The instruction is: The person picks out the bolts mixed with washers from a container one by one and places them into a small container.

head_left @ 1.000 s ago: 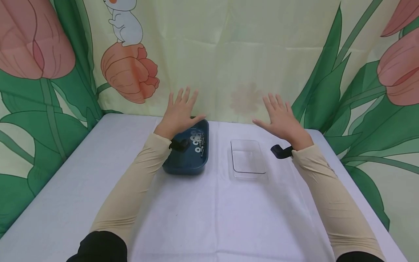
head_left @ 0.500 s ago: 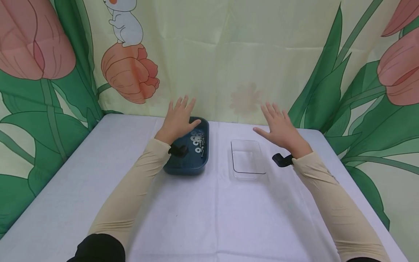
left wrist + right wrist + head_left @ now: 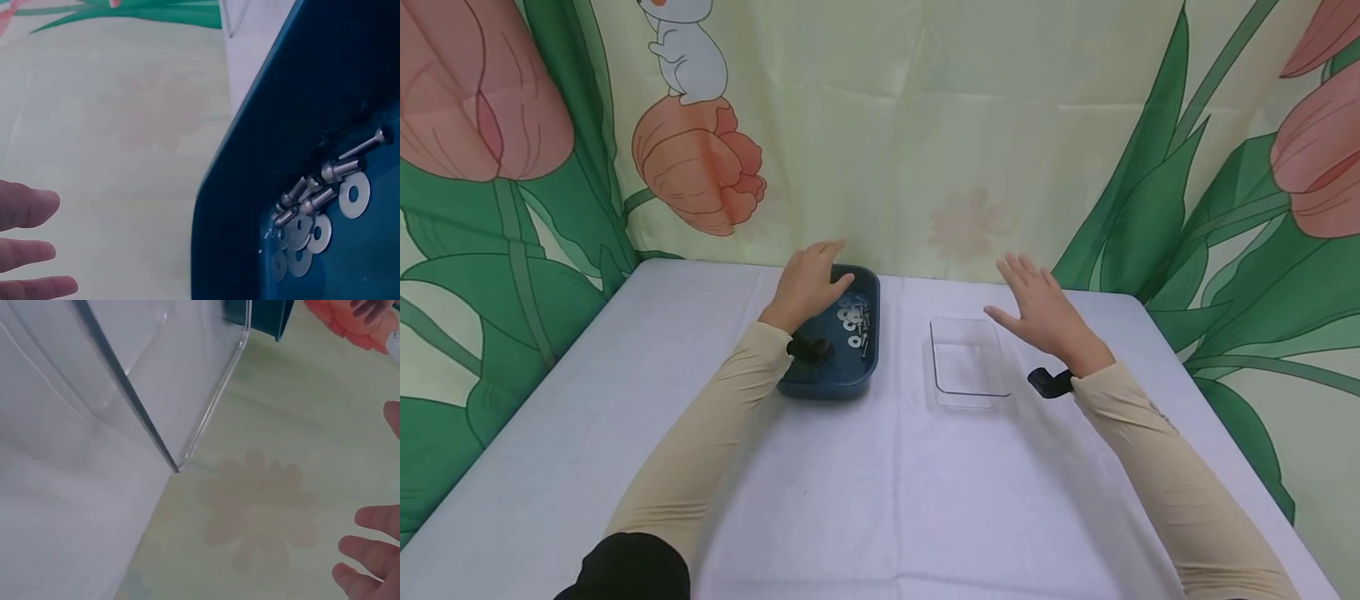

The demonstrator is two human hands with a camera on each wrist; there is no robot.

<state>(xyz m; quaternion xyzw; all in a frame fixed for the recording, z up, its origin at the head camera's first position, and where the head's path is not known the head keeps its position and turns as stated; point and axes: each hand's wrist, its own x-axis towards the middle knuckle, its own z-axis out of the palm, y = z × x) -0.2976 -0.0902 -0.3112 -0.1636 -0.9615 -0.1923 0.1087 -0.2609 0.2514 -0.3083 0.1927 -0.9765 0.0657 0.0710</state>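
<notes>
My left hand [image 3: 807, 286] hovers over the left side of a dark blue tray [image 3: 827, 390], thumb apart from the fingers, holding nothing. Inside the tray lie several flat metal washers [image 3: 354, 195] and several metal bolts [image 3: 320, 201], heaped toward its right side in the head view. To the right stands a clear plastic box [image 3: 970, 392]. My right hand [image 3: 1043, 315] is held in the air beyond that box's right side, fingers extended and nothing in them. Only fingertips of each hand show in its own wrist view.
A white cloth [image 3: 850, 500] covers the table. Behind it hangs a pale curtain [image 3: 880, 150] printed with tulips and a white animal. A black camera is strapped to each wrist. The tray and the clear box stand apart, with cloth between them.
Both hands have come down and slightly nearer. The left fingers, spread before, now bend forward over the tray. Tray and clear box have stayed in place.
</notes>
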